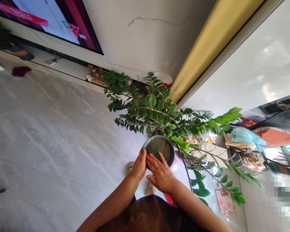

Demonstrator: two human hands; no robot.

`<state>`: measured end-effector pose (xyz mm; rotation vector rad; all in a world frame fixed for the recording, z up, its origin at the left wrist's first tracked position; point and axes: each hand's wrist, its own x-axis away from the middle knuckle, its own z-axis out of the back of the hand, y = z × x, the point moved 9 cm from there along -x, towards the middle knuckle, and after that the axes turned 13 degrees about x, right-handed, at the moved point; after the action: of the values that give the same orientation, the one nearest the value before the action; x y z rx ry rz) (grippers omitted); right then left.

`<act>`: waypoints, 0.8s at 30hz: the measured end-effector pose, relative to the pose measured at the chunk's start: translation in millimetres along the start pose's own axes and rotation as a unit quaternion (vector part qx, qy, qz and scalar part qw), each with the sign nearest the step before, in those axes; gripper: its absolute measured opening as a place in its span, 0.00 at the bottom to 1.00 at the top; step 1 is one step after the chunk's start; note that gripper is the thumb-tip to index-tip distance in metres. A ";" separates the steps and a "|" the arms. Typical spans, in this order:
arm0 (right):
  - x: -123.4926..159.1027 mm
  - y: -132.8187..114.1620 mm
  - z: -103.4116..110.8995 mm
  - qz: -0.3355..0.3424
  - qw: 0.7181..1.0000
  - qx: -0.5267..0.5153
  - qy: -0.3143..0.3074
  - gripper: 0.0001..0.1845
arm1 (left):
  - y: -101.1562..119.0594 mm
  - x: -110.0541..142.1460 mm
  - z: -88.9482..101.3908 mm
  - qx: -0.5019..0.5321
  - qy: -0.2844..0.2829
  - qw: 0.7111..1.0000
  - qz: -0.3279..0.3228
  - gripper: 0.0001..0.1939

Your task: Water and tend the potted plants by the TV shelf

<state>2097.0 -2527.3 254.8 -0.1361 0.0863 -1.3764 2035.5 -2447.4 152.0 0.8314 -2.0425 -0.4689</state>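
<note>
A round dark green dish [159,149] with a teal rim is held out in front of me, its shiny inside facing up. My left hand [138,167] grips its near left rim, fingers curled around the edge. My right hand [160,172] lies over the near rim with fingers stretched flat onto the inside of the dish. Just beyond the dish a tall leafy green plant [157,112] spreads its stems left and right.
Grey marble floor tiles [50,129] fill the left. A low TV shelf [62,66] runs under a wall screen [50,19] at the back. A gold curtain [215,42] hangs right of centre. A cluttered rack [256,141] stands at the right.
</note>
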 end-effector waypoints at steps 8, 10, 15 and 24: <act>70.9 47.1 -0.6 -0.007 0.998 0.059 -0.021 0.28 | -2.7 -0.4 6.7 0.006 0.014 1.000 0.013 0.31; 68.2 61.8 -0.7 -0.025 0.995 0.097 0.002 0.30 | -2.3 -1.6 9.6 0.005 0.021 1.000 0.019 0.32; 23.3 82.4 -8.1 -0.073 0.989 0.123 0.030 0.35 | -2.7 -2.6 13.8 -0.003 0.028 0.999 0.029 0.32; 1.8 54.3 -33.6 -0.078 0.994 0.039 0.063 0.30 | 5.8 -11.9 37.7 -0.040 0.021 0.999 -0.006 0.34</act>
<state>2145.4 -2520.5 213.6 0.0105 0.1292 -1.5425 2007.0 -2434.1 127.4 0.7993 -1.9681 -0.5334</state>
